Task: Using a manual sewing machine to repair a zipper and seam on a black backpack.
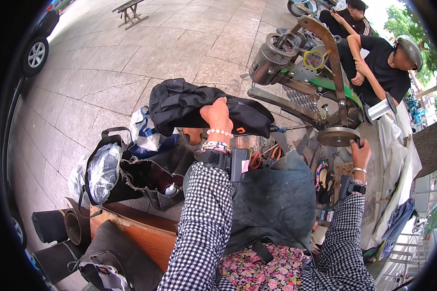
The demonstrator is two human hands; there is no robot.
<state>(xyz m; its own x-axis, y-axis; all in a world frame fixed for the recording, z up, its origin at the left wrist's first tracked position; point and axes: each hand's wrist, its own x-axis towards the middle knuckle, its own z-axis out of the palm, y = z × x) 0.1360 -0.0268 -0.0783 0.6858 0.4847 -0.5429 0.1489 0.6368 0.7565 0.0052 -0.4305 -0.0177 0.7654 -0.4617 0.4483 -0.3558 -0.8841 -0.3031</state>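
Setting: outdoor pavement of large grey stone slabs [107, 72], with a cluttered street work stand in front of the person.
Lap: flowered fabric [257, 271] under a dark grey apron [272, 199], nearest the camera.
Sleeves: black-and-white checked, both forearms coming in from the lower edge.
Left hand [217, 116]: raised, with bead bracelets and a black strapped device at the wrist; fingers clamped together on the top of the black fabric bag.
Black fabric bag [204, 106]: crumpled, soft, held up in mid-air above the stand, left of the machine.
Right hand [361, 154]: bracelet at the wrist; fingers closed on the rim of the round metal handwheel.
Round metal handwheel [338, 136]: flat disc at the near end of the machine, touching the right hand.
Machine: old metal stitching machine [301, 68] with a rusty brown arm and green body, beyond the handwheel.
Lower left: wooden box [141, 233], dark rolls of material [58, 225], open black bag holding clear plastic [103, 169].
Middle left: white and blue plastic bag [143, 131], just below the held bag.
Far right: two people in black tops [383, 63], beside the machine.
Far left: dark car's wheel [36, 54]; a wooden bench [128, 10] further off.
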